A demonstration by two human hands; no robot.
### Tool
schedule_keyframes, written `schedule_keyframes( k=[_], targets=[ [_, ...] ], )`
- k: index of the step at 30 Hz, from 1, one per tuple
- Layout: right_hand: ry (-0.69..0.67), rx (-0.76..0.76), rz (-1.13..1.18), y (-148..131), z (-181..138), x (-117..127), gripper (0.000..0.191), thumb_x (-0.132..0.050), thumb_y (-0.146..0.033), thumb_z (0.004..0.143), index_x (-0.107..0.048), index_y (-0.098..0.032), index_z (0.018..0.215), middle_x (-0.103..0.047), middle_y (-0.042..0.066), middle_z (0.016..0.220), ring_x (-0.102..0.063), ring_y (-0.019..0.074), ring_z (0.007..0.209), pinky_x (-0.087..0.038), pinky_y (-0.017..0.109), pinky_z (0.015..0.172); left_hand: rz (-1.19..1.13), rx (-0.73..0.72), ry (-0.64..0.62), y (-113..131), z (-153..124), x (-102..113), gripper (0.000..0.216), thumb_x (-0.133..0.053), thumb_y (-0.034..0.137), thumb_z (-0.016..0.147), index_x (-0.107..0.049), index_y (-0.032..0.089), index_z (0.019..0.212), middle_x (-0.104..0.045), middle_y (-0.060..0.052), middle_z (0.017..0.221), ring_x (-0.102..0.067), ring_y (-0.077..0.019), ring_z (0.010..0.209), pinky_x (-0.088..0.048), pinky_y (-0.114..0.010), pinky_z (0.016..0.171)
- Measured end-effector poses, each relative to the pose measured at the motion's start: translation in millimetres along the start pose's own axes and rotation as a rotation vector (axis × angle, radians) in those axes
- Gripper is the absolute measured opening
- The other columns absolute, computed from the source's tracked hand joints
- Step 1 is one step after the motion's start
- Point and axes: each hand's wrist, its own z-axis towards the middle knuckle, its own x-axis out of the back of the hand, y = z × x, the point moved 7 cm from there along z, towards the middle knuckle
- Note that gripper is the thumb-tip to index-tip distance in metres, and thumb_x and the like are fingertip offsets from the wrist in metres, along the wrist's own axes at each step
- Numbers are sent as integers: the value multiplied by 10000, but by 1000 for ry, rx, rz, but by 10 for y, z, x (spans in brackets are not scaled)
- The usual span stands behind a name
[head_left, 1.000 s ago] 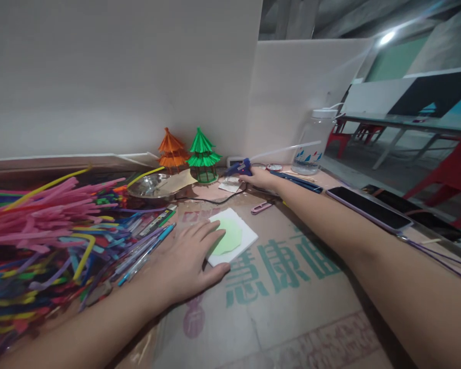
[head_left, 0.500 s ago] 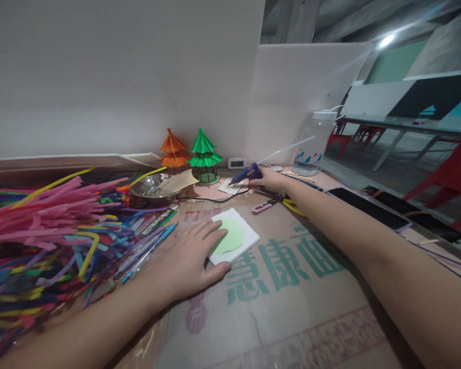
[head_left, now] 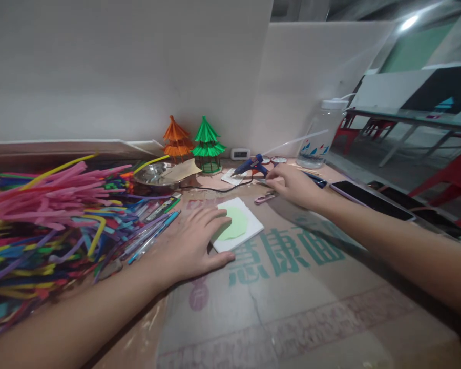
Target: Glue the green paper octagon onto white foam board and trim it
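My left hand (head_left: 200,238) lies flat with fingers spread, its fingertips on the edge of a white square pad (head_left: 249,230). A light-green rounded paper piece (head_left: 235,224) rests on the pad, partly under the fingers. My right hand (head_left: 292,187) is at the back right of the table, fingers bent downward; what they grip, if anything, is hidden. Just left of it, the blue hot glue gun (head_left: 249,165) stands with its nozzle over a small white paper (head_left: 232,177). A pink utility knife (head_left: 266,198) lies in front of the right fingertips.
Pink and multicoloured pipe cleaners (head_left: 61,200) crowd the left, beside pens (head_left: 157,236) and a metal bowl (head_left: 153,174). Orange (head_left: 176,138) and green (head_left: 207,146) little towers stand at the back. A water bottle (head_left: 317,136) and phone (head_left: 372,200) are on the right.
My right hand has let go of the glue gun and moved right and nearer, over the spot where a yellow loop showed. My left hand stays on the pad. The view tilts slightly down.
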Motion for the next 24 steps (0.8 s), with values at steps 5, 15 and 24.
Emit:
schedule_keyframes(
  k=[5,15,24],
  targets=[
    [-9,514,240,-783,-546,-135,207,-540,-238,992,-718,-174,1077,-699,108,1034,-642,234,986,-517,386,880,-25,-83,43,38,-11,40,463,-679,591,876,-644,216,1145,-656,-109,1242,-571,-339,1227,-452,-539,1049],
    [-2,681,277,-1018,-821,-308,255,-504,-146,991,-714,-119,1132,-681,146,1053,-609,221,969,-524,373,859,19,-157,88,72,-48,65,358,-650,555,924,-650,214,1034,-625,-101,1234,-542,-328,1221,-428,-534,1053],
    [-50,711,243,-1083,-831,-338,293,-471,-116,984,-734,-130,1113,-660,143,1022,-591,213,920,-509,349,818,20,-176,72,79,-40,52,353,-624,554,941,-665,214,1024,-638,-104,1216,-561,-320,1191,-440,-517,1029]
  ],
)
